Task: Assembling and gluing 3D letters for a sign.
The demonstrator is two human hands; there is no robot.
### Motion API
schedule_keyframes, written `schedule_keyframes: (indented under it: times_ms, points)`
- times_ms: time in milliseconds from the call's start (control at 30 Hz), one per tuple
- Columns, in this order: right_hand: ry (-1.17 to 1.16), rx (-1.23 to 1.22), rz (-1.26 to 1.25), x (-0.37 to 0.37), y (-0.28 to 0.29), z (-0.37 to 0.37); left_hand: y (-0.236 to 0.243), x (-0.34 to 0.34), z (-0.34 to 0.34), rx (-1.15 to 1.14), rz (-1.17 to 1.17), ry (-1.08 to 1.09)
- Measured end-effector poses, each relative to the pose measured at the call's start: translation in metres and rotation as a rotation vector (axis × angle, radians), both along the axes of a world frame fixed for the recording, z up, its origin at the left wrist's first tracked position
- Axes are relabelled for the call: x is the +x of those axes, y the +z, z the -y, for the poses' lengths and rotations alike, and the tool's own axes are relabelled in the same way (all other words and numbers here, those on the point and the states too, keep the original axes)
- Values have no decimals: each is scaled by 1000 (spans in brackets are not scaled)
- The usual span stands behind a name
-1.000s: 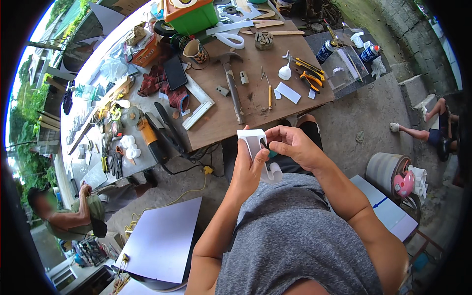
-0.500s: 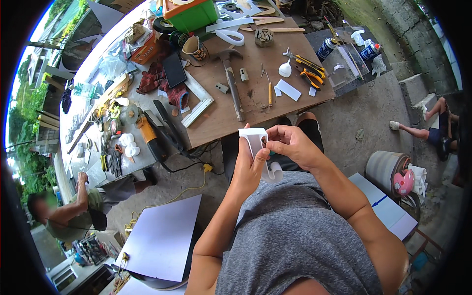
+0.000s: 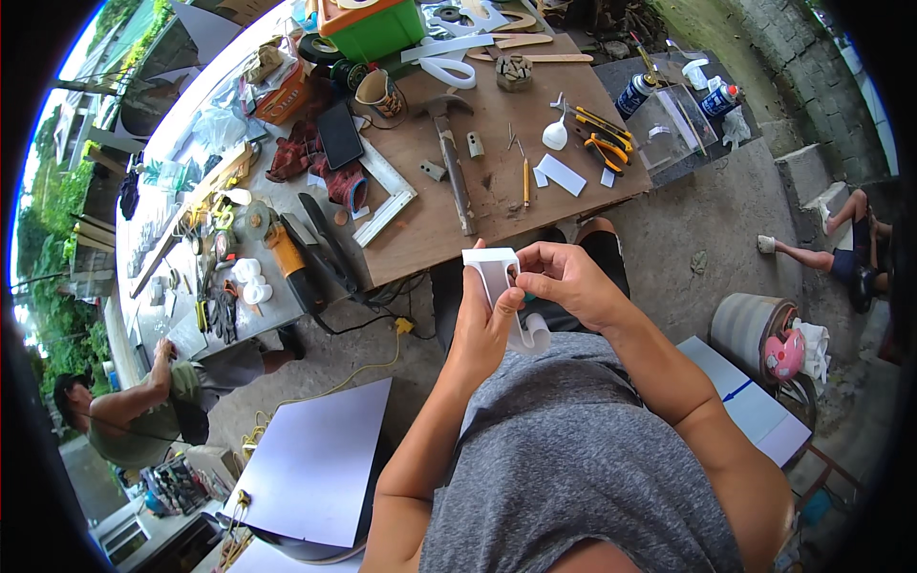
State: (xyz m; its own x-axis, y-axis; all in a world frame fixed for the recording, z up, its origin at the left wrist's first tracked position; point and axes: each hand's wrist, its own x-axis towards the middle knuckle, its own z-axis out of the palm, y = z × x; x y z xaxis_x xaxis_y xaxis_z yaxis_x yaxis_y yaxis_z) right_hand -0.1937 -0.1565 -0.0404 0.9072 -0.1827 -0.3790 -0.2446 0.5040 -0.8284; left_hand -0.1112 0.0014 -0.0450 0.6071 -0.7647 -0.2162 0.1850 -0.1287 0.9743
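Note:
Close in front of my body, a white hollow piece (image 3: pixel 494 275) with thin side walls and a curled lower end is held up off the table. My left hand (image 3: pixel 479 325) is closed around its left side, with the thumb lying across the front. My right hand (image 3: pixel 565 279) pinches at its right wall with thumb and forefinger. Whatever small thing may lie between those right fingertips is hidden. A bit of green shows behind the piece. Beyond my hands, a claw hammer (image 3: pixel 449 158) and a pencil (image 3: pixel 525 181) lie on the brown board (image 3: pixel 401 253).
An angle grinder (image 3: pixel 287 263) lies at the table's left edge, its cable below. Pliers (image 3: pixel 606 151), white offcuts (image 3: pixel 562 176) and a glue bottle (image 3: pixel 555 134) sit right of the hammer. Another person (image 3: pixel 134 411) works at the far left; a second person's legs (image 3: pixel 812 256) show at right.
My hands and the white piece have barely moved. At the far left, the other person's head and hand have shifted, and a pale sheet now shows by that hand.

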Motion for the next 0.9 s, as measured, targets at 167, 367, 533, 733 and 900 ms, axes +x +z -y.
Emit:
schedule_keyframes:
  times_ms: [167, 367, 533, 733, 900]
  points:
    - [4, -7, 27, 0, 2, -1, 3, 1, -1, -34, -89, 10]
    - [-20, -183, 23, 2, 8, 2, -9, 5, -15, -192, -501, 21]
    - [-57, -270, 48, 0, 2, 9, -5, 10, -15, -306, -797, -24]
    - [-81, -280, 64, -2, -2, 7, -3, 11, -11, -399, -968, -62]
    - [-78, -606, 144, 0, 10, 1, -4, 8, -13, -411, -1000, -49]
